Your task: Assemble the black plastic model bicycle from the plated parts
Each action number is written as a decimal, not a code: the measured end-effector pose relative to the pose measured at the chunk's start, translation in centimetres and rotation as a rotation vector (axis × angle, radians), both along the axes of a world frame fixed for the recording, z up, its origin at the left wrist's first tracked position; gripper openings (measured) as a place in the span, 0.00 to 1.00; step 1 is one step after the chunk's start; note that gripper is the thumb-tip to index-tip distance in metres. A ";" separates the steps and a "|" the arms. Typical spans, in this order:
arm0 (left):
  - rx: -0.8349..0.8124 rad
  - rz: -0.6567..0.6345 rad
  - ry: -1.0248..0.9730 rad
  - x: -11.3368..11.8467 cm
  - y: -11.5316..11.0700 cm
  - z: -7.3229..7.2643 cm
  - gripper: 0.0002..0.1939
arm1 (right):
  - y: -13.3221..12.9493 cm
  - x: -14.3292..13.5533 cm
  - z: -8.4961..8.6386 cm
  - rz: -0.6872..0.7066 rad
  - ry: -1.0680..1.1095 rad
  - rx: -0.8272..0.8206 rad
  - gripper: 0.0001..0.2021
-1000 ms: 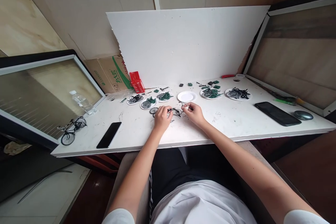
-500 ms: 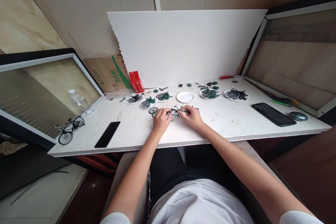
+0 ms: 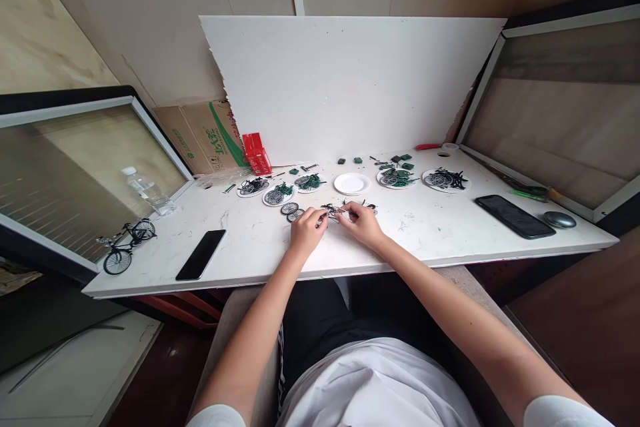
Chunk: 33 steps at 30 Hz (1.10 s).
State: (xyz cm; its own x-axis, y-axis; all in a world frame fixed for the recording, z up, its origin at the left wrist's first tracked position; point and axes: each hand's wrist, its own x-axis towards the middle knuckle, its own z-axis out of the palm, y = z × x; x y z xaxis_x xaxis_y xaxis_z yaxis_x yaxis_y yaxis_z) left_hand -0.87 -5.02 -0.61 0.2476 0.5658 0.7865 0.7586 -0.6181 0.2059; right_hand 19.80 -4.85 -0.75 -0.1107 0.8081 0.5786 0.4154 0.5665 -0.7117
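Small dark model parts (image 3: 331, 210) lie between my two hands over the middle of the white table. My left hand (image 3: 307, 229) is closed in a pinch on a small dark part. My right hand (image 3: 363, 223) also pinches, its fingertips close to the left ones; what it holds is too small to make out. Two small black wheels (image 3: 290, 211) lie just beyond my left hand. Behind the hands stands a bare white paper plate (image 3: 352, 183), with plates of green and dark parts (image 3: 309, 183) beside it.
A finished model bicycle (image 3: 127, 244) and a plastic bottle (image 3: 149, 191) stand at the left. One phone (image 3: 201, 255) lies at the left, another phone (image 3: 515, 215) at the right beside a grey mouse-shaped object (image 3: 560, 219). A red box (image 3: 257, 154) stands at the back.
The view has shifted slightly. Both hands stay at the same spot with small finger movements; the right fingertips have moved a little against the parts.
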 end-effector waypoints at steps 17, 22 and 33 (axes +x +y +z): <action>0.065 0.005 0.110 0.0 0.3 -0.4 0.12 | 0.0 -0.2 -0.3 -0.061 -0.037 0.014 0.18; 0.049 0.020 0.115 0.0 0.4 -0.6 0.12 | -0.1 -0.1 -0.3 -0.024 -0.051 0.013 0.18; 0.002 0.008 0.123 0.0 0.3 -0.4 0.10 | -0.3 -0.1 -0.1 0.040 -0.042 -0.014 0.32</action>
